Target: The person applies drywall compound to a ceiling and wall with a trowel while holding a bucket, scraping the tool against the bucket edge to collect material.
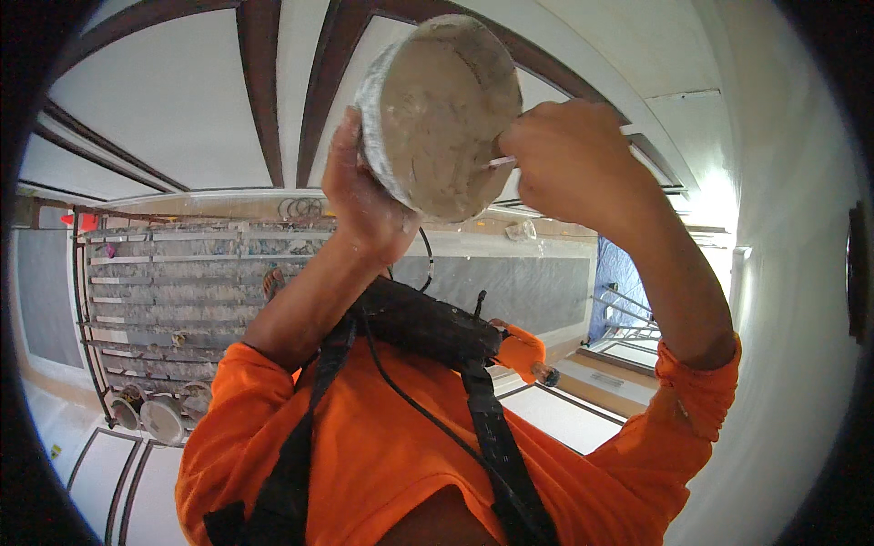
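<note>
A round, pale-walled bowl is tilted so that its inside faces me. Its inner side is coated with wet, grey-beige paste like plaster. My left hand grips it at the lower left, with fingers up along the outer wall and the palm under its base. At the bowl's right rim my right hand is closed around a tool. Only a thin, pale pinkish piece of the tool shows, reaching into the bowl against the paste. The rest of the tool is hidden by my fingers, so its kind cannot be told.
Below to the left is a scaffold platform of stained planks with rails. Several buckets stand at its lower end. Another person in orange is lower down at the right, near a blue sheet. White panels with dark beams lie beyond the bowl.
</note>
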`<state>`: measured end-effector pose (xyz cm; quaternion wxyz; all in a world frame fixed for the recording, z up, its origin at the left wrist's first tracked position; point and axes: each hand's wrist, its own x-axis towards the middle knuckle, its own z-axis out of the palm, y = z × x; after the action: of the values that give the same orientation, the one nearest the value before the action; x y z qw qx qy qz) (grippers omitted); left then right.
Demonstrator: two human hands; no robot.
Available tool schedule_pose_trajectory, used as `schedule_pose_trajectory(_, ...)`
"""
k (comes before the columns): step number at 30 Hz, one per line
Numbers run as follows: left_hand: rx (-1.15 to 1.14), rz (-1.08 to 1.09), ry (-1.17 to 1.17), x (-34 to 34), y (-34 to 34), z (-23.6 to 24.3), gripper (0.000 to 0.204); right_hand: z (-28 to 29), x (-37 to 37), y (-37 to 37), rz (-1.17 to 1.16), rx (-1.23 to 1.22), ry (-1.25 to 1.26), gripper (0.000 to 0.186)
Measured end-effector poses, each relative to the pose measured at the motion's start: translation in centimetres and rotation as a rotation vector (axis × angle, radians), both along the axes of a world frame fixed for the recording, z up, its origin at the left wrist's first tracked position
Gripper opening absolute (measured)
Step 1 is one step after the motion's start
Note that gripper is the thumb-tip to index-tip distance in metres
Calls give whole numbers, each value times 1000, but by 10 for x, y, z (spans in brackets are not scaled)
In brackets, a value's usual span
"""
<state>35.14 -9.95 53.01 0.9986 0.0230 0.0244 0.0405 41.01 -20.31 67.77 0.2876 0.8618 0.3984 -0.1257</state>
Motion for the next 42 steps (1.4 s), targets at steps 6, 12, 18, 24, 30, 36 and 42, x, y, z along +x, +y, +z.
schedule_pose_trajectory(6,88,20,192,12,-18,-11,58,-26,29,9,-233,-29,441,29)
schedule_pose_trajectory(12,29,10,270,13,-26,-13,61,-31,71,-4,-948,447,1046,52)
schedule_pose_trajectory(18,-81,75,154,22,-12,-10,64,-77,84,-84,-1058,1292,1517,57)
schedule_pose_trajectory(24,-215,-24,37,78,-23,16,67,-68,52,-94,-556,2319,1609,53)
schedule_pose_trajectory(30,-149,-135,-108,127,-68,20,73,-67,55,-133,-367,2518,1579,59)
schedule_pose_trajectory(36,-350,-176,-118,163,-99,27,69,-15,86,-125,-440,2375,1557,62)
schedule_pose_trajectory(42,-328,-168,-180,180,-122,55,68,36,99,-122,-262,2300,1529,68)
